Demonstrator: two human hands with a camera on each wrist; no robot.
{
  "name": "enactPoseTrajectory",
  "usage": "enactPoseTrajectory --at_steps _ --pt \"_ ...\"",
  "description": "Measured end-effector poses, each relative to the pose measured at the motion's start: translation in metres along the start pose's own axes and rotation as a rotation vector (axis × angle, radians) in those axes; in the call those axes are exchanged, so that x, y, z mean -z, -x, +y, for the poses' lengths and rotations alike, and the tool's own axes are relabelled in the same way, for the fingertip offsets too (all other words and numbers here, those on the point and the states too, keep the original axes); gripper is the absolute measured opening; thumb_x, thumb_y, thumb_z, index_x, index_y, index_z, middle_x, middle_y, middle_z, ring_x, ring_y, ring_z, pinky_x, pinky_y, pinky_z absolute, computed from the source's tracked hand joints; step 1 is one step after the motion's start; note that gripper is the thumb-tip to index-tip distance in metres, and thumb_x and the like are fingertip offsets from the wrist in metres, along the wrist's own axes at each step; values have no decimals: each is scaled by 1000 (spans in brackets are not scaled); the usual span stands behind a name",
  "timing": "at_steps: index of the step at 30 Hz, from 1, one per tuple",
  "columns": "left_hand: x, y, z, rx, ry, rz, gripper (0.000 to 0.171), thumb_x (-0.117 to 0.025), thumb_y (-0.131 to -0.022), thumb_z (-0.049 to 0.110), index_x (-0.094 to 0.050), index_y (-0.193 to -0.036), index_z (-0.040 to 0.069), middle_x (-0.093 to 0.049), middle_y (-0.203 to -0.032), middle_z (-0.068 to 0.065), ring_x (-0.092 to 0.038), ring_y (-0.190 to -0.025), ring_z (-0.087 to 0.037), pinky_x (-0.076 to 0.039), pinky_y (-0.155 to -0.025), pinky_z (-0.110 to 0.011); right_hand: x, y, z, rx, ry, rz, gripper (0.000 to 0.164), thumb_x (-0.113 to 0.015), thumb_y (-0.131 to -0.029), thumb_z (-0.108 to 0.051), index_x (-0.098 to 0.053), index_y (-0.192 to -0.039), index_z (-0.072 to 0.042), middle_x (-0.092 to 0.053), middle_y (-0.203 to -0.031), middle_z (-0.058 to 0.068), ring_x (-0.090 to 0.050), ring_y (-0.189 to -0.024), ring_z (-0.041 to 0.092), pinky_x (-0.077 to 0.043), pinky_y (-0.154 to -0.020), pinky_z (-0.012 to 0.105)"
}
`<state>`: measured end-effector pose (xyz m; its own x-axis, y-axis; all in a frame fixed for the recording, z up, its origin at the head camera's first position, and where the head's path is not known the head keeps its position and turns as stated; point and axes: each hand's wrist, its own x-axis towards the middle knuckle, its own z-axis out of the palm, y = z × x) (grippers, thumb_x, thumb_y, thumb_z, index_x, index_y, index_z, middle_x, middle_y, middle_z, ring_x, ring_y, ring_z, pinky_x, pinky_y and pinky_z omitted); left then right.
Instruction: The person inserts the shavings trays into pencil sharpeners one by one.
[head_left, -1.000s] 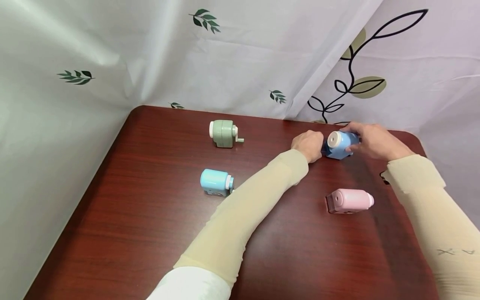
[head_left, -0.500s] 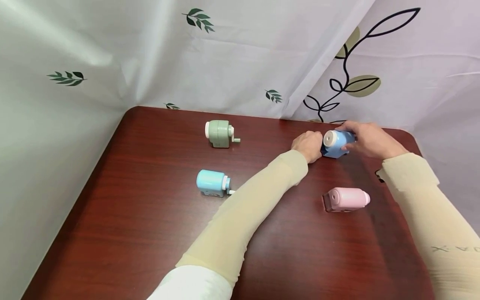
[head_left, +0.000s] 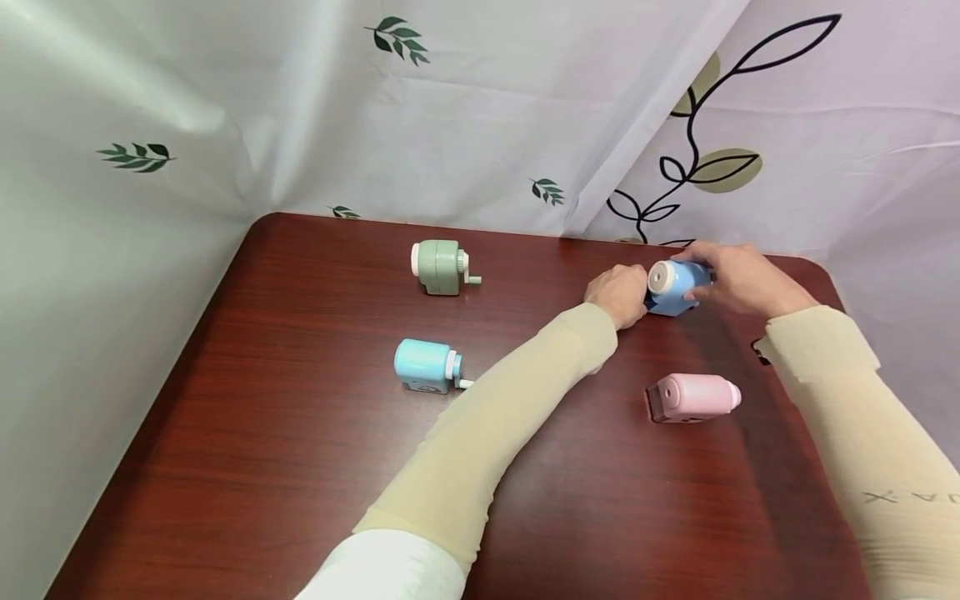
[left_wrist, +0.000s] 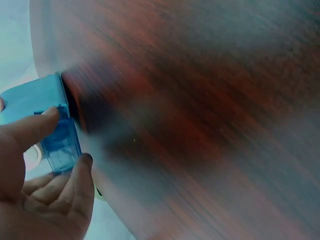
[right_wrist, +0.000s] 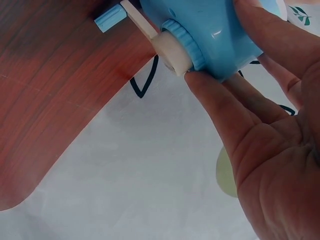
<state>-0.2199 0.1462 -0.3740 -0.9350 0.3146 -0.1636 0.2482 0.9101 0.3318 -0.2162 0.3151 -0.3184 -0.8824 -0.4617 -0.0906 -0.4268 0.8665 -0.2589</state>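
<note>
At the far right of the table, both hands are on a blue crank pencil sharpener [head_left: 678, 285] with a white round front. My right hand [head_left: 738, 277] grips its body, thumb and fingers on opposite sides. In the right wrist view the crank [right_wrist: 142, 21], with its blue knob, points away from that hand. My left hand [head_left: 617, 293] pinches the clear blue shavings drawer [left_wrist: 61, 147] between thumb and fingers. In the left wrist view this drawer sticks out from the sharpener's body. From the head view, the left fingertips are mostly hidden.
A pink sharpener [head_left: 696, 397] stands nearer, between the forearms. Left of the left forearm is a light blue sharpener [head_left: 424, 364], its crank close to the sleeve. Farther back stands a green sharpener [head_left: 441, 267]. White patterned curtain [head_left: 465, 125] borders the table's back edge.
The head view has shifted slightly, so everything sits a little further left than a second ago. Both hands keep their hold on the blue sharpener, with no clear movement.
</note>
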Motion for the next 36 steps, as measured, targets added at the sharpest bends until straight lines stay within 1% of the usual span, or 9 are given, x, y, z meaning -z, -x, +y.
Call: enactPoseTrajectory --at_steps 5,7,9,13,21,28,34,36 --pt "-2 2 4 24 30 40 19 -70 -83 31 -66 -101 26 -65 -100 10 -60 -86 -9 -49 -73 -29 -1 0 2 -6 -5 2 51 -76 -72 -5 -57 -119 -4 -61 -106 25 -56 -93 39 -44 -79 52" --pt "-3 2 6 29 38 48 21 -71 -83 31 -66 -102 26 -64 -100 10 -59 -87 -8 -49 -75 -28 -1 1 2 -4 -10 10 51 -77 -71 -5 -58 -118 -5 -62 -104 24 -56 -94 39 -44 -80 52" --pt "-4 2 6 28 40 50 26 -72 -82 33 -65 -105 24 -62 -100 8 -58 -90 -8 -49 -77 -27 0 2 3 1 -13 17 50 -78 -71 -5 -58 -117 -4 -63 -103 23 -57 -94 39 -43 -81 53" --pt "-6 3 7 11 35 43 36 -73 -81 35 -61 -112 21 -58 -102 7 -57 -95 -8 -48 -81 -25 0 4 2 -1 -17 21 49 -78 -71 -6 -58 -116 -4 -62 -104 24 -57 -95 40 -43 -82 55" --pt "-9 0 8 -18 18 35 39 -72 -81 35 -59 -115 20 -58 -105 8 -55 -98 -6 -47 -82 -24 -2 3 3 17 -3 31 48 -76 -72 -4 -58 -116 -5 -62 -103 22 -58 -91 36 -45 -78 52" --pt "-10 -3 9 -28 13 37 41 -72 -81 37 -58 -116 20 -57 -105 8 -55 -98 -6 -47 -82 -24 -1 5 2 9 -13 29 48 -76 -72 -3 -58 -116 -4 -62 -103 22 -57 -91 37 -45 -79 53" --pt "-10 -4 9 -5 18 39 40 -73 -80 37 -59 -113 21 -57 -102 8 -55 -95 -7 -48 -79 -25 -3 3 1 45 6 57 48 -77 -70 -2 -59 -114 -4 -64 -100 20 -59 -88 34 -46 -77 50" --pt "-11 -5 10 0 20 37 41 -73 -79 38 -58 -113 21 -57 -102 8 -55 -95 -7 -48 -79 -25 -3 3 0 43 11 57 48 -77 -70 -2 -59 -114 -4 -64 -100 20 -59 -88 34 -46 -77 49"
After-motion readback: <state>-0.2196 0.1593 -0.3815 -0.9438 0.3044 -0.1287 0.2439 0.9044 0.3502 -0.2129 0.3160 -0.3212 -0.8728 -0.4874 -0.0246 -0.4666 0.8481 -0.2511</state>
